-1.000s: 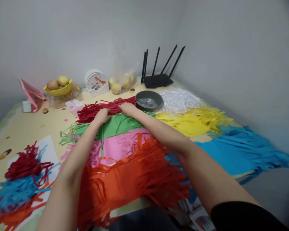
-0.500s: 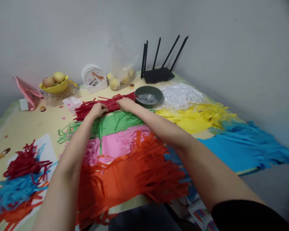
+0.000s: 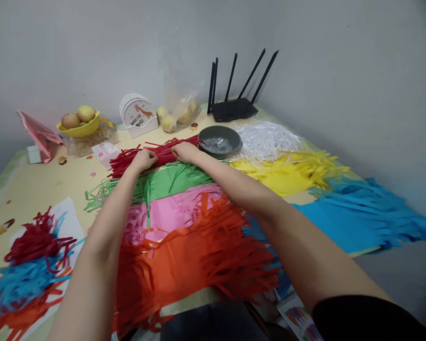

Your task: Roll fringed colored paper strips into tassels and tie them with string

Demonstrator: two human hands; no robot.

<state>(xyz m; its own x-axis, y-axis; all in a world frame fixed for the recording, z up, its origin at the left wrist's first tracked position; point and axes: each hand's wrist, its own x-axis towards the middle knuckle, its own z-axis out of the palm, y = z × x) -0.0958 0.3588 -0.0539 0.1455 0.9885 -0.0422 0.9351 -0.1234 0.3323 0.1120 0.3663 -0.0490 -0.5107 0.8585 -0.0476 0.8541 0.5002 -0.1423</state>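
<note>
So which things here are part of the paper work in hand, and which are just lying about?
In hand:
left hand and right hand, both on the red strips
green sheet
pink sheet
orange sheet

Lying about:
router
fruit bowl
grey bowl

A single head-worn camera looks forward and down from the person's seat across a table (image 3: 39, 184), toward the corner where two pale walls meet. Both bare forearms stretch away from the lens along the middle of the frame. The near table edge lies at the bottom, a router (image 3: 234, 110) stands at the far end, and the wide lens bends the edges.
</note>
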